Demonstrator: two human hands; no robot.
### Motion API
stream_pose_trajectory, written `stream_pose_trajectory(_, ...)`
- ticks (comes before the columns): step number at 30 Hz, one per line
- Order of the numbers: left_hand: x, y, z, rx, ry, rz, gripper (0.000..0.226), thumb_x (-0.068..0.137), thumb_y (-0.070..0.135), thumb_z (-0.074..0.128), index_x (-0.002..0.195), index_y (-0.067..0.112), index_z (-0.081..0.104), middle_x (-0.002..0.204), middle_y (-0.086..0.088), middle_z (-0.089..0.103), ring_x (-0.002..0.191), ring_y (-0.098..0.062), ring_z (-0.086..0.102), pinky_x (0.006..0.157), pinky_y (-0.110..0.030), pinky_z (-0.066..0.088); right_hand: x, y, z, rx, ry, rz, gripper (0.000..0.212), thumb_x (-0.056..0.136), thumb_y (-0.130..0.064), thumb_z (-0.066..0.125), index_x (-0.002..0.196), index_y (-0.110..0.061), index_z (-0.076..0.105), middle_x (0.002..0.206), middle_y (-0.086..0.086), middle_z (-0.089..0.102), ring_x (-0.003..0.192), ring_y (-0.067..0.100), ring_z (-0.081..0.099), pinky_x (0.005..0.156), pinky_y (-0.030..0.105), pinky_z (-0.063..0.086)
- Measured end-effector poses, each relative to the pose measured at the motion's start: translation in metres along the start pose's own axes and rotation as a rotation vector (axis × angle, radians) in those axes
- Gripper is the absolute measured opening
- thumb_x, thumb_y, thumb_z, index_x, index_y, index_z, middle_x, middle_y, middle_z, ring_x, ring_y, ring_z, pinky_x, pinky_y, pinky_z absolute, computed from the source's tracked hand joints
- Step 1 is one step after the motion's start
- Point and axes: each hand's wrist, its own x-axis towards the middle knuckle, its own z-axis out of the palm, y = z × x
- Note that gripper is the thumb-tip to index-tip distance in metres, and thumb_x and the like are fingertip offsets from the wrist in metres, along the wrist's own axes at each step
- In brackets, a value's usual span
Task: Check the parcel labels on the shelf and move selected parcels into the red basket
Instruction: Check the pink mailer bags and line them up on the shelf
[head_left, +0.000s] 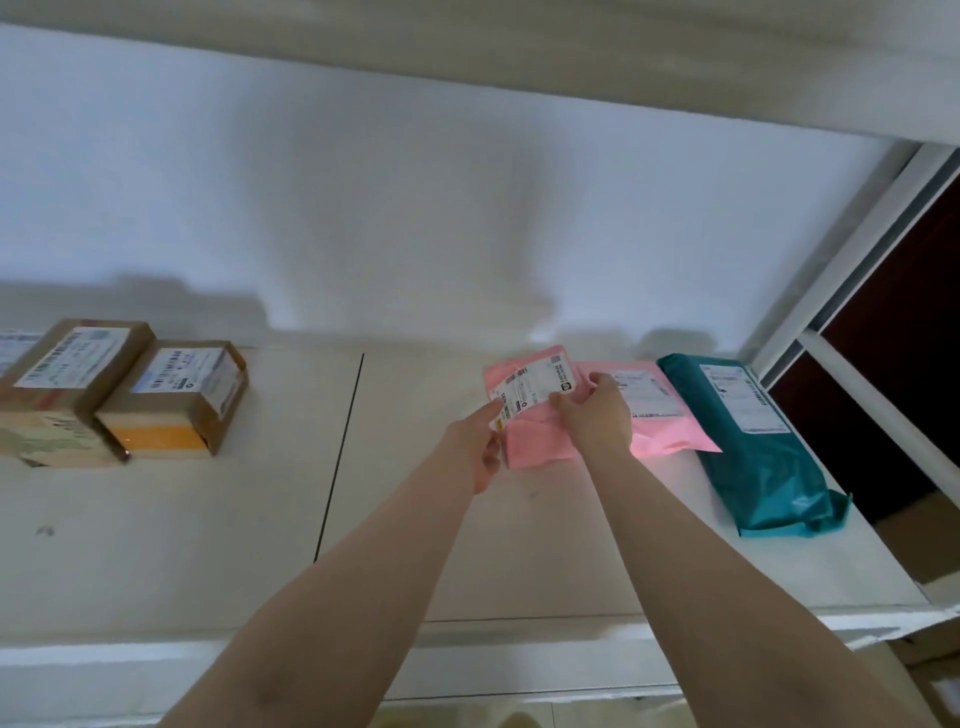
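Both hands hold a small pink mailer (535, 415) over the white shelf (260, 519), label (535, 387) facing up. Left hand (480, 447) pinches its left edge, thumb on the label corner. Right hand (597, 415) grips the right side, fingers curled over the top. Just behind and right, a second pink mailer (660, 415) lies flat, partly covered by the right hand. Teal mailer (753, 452) lies just right of it, near the shelf end. Two taped cardboard boxes (119, 395) sit side by side, well apart on the left, labels up. Label text too blurred to read.
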Motion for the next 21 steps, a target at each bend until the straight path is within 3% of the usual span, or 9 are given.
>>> stream_pose_trajectory(3,-0.001,0.007,0.004,0.024,-0.033,0.018,0.028,0.095,0.022,0.062,0.075,0.004,0.054,0.040,-0.001,0.060,0.046,-0.015,0.059,0.057,-0.027,0.048,0.004,0.001,0.009,-0.041,-0.014,0.005,0.052,0.085,-0.022,0.073,0.131,-0.007,0.056,0.118,0.010,0.070,0.105,0.030,0.066,0.080,0.032,0.049)
stream_pose_trajectory(6,0.006,0.011,-0.005,0.064,-0.033,0.038,0.019,0.092,0.024,0.067,0.082,0.007,0.062,0.043,0.001,0.059,0.037,-0.012,0.057,0.052,-0.024,0.049,0.000,-0.003,0.018,0.136,-0.019,0.031,0.051,0.081,-0.013,0.076,0.129,-0.006,0.060,0.115,0.011,0.073,0.091,0.024,0.068,0.080,0.033,0.055)
stream_pose_trajectory(8,0.012,0.013,-0.015,0.087,0.001,0.076,0.022,0.086,0.023,0.073,0.093,0.003,0.068,0.060,-0.003,0.066,0.050,-0.016,0.060,0.059,-0.025,0.049,-0.008,-0.008,0.025,0.280,0.004,0.050,0.049,0.080,-0.008,0.076,0.126,-0.004,0.061,0.110,0.012,0.073,0.087,0.023,0.069,0.080,0.035,0.058)
stream_pose_trajectory(10,0.014,0.017,-0.028,0.095,0.045,0.151,0.033,0.083,0.022,0.076,0.109,0.003,0.067,0.087,-0.007,0.069,0.065,-0.018,0.061,0.062,-0.024,0.048,-0.022,-0.020,0.034,0.482,0.021,0.083,0.043,0.082,-0.004,0.074,0.123,-0.001,0.059,0.104,0.010,0.072,0.082,0.023,0.069,0.067,0.028,0.059)
stream_pose_trajectory(12,0.008,0.024,-0.040,0.077,0.064,0.225,0.036,0.083,0.024,0.073,0.113,0.009,0.061,0.096,-0.003,0.066,0.073,-0.013,0.058,0.062,-0.024,0.041,-0.039,-0.034,0.044,0.733,0.017,0.149,0.039,0.086,-0.004,0.072,0.121,-0.004,0.056,0.107,0.011,0.070,0.084,0.024,0.070,0.054,0.018,0.056)
stream_pose_trajectory(16,-0.010,0.049,-0.071,-0.065,-0.014,0.264,0.049,0.079,0.022,0.075,0.122,0.013,0.057,0.110,-0.006,0.071,0.097,-0.022,0.069,0.077,-0.036,0.056,-0.077,-0.061,0.071,0.984,0.010,0.211,0.041,0.086,-0.008,0.073,0.121,-0.006,0.052,0.116,0.015,0.068,0.094,0.027,0.070,0.057,0.020,0.057)
stream_pose_trajectory(21,-0.043,0.087,-0.131,0.004,-0.079,0.414,0.028,0.082,0.007,0.073,0.108,0.011,0.062,0.104,-0.009,0.074,0.087,-0.024,0.072,0.075,-0.035,0.059,-0.119,-0.087,0.096,1.011,-0.144,0.241,0.054,0.085,-0.011,0.076,0.129,-0.013,0.045,0.123,0.013,0.064,0.107,0.026,0.068,0.082,0.035,0.058)
